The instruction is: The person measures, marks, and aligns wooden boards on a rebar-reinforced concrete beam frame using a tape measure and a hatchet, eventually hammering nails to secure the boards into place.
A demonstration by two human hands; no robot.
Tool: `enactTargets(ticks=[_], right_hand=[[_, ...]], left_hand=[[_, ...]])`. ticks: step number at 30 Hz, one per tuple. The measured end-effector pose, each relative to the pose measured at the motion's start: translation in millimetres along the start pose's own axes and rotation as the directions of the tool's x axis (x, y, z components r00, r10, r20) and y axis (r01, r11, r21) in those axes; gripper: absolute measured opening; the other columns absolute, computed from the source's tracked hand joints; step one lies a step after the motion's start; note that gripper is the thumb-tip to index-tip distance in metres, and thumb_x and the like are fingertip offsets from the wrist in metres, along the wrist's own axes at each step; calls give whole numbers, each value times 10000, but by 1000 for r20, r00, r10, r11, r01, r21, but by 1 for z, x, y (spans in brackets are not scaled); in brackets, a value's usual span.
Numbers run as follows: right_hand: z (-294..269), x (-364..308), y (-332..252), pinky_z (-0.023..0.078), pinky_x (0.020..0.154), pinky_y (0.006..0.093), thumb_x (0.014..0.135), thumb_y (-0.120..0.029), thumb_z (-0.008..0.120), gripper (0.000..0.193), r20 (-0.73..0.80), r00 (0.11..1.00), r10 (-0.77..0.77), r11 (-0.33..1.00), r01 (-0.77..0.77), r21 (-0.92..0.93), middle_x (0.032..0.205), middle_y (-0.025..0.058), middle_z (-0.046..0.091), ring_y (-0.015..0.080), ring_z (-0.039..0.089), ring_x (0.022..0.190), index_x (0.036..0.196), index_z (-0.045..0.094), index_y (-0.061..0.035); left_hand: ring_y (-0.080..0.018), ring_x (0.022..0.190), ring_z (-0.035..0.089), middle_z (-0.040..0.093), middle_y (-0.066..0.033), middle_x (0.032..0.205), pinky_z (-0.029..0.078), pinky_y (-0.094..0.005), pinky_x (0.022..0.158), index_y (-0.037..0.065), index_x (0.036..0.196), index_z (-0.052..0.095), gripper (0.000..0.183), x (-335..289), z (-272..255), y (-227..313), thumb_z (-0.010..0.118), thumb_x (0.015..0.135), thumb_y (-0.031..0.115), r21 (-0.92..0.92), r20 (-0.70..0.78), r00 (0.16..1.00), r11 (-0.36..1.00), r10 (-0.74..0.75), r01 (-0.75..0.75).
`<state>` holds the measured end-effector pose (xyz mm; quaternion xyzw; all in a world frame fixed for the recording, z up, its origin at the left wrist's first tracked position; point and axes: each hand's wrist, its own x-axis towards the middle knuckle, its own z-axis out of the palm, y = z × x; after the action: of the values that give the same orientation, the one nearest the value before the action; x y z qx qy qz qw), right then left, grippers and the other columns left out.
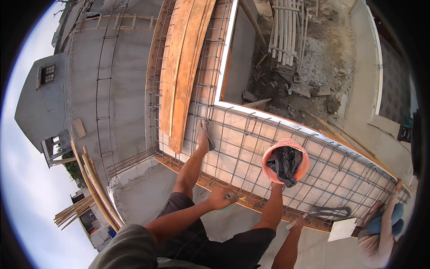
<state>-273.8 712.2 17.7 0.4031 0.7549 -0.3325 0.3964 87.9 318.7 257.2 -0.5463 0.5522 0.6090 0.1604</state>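
My left hand (223,198) is closed beside the wooden edge board (255,208), around a small object. A dark round end of it shows near the thumb; its kind cannot be made out. Farther right, my right hand (295,223) is closed at the same board, on a pale rounded handle (291,224) whose other end is hidden. Beyond both hands lies a rebar grid (237,152) over light panels. A pinkish-orange bucket (302,168) with black plastic (285,162) in it stands on the grid near my right leg. A bundle of dark tie wire (331,211) lies right of it.
My bare left foot (204,136) rests on the grid beside long wooden planks (181,67). A pale flat sheet (343,229) lies at the right, next to a crouching person (374,242). Past the white edge (260,111) the level drops to ground with rubble and bundled poles (284,31).
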Motion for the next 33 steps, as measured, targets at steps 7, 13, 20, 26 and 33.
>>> enactTargets(ticks=[7, 13, 20, 26, 33], right_hand=[[41, -238, 0, 479, 637, 423, 863, -200, 688, 329, -232, 712, -663, 714, 508, -482, 859, 173, 602, 285, 581, 707, 1027, 613, 75], [105, -367, -45, 349, 421, 383, 888, -256, 777, 369, 145, 335, -931, 243, 864, -440, 635, 68, 486, 185, 427, 470, 821, 619, 70], [122, -536, 21, 451, 609, 391, 885, -137, 707, 211, 179, 548, -817, 380, 747, -546, 718, 92, 575, 221, 533, 625, 873, 596, 42], [185, -623, 53, 419, 535, 330, 912, -170, 712, 223, 204, 655, -727, 498, 708, -501, 636, 39, 539, 134, 491, 550, 837, 593, 2], [246, -615, 37, 436, 528, 320, 906, -266, 755, 283, 456, 546, -703, 201, 767, -609, 625, 25, 569, 111, 529, 551, 805, 633, -31]], left_hand=[[-310, 915, 714, 755, -112, 987, 542, -386, 853, 101, 959, 791, 290, -73, -106, -13, 708, 847, 356, -220, -189, 982, 975, -5, -38], [-289, 926, 717, 757, -117, 959, 540, -376, 851, 89, 945, 787, 246, -94, -213, -27, 708, 868, 309, -303, -294, 948, 929, 122, -213], [-266, 873, 733, 765, -119, 907, 549, -355, 832, 85, 925, 794, 250, -125, -373, -46, 724, 855, 315, -263, -361, 928, 944, 93, -197], [-224, 800, 734, 766, -116, 852, 550, -328, 769, 90, 924, 809, 246, -132, -440, -154, 737, 830, 306, -360, -451, 891, 924, -52, -129], [-215, 773, 730, 762, -107, 812, 548, -327, 751, 64, 915, 804, 278, -169, -430, -204, 741, 824, 319, -407, -409, 884, 912, -226, 45]])
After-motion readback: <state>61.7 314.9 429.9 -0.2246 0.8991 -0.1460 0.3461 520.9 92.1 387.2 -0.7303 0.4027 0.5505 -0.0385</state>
